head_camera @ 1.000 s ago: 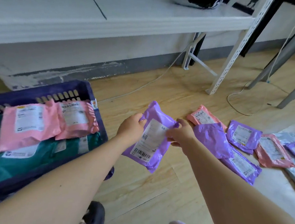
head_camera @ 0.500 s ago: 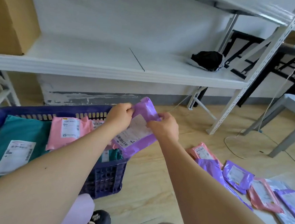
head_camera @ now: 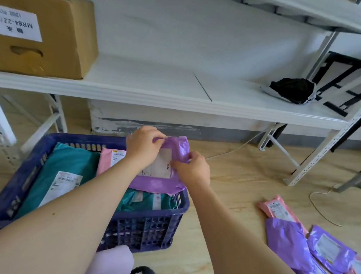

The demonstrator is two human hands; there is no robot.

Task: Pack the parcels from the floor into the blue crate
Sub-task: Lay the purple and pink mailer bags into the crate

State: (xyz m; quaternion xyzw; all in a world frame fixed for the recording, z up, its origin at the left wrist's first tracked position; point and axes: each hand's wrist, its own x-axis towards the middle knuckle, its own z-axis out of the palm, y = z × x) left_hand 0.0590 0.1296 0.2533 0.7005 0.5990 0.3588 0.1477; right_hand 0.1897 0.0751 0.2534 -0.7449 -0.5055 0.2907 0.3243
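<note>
The blue crate (head_camera: 4, 200) already held teal parcels (head_camera: 65, 164) and a pink parcel (head_camera: 108, 159), the left hand (head_camera: 142, 146) and right hand (head_camera: 192, 170) each pinched the purple parcel (head_camera: 160, 184) low over the crate's right end, and several loose parcels (head_camera: 285, 242) lay on the floor (head_camera: 236, 184), yet to be packed.

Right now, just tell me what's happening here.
A person is packing parcels. Their left grip and right grip both pinch a purple parcel near its top, holding it over the right end of the blue crate. A teal parcel and a pink parcel already lie inside. On the floor to the right, a loose pink parcel and a loose purple parcel, among others, are not yet packed.
</note>
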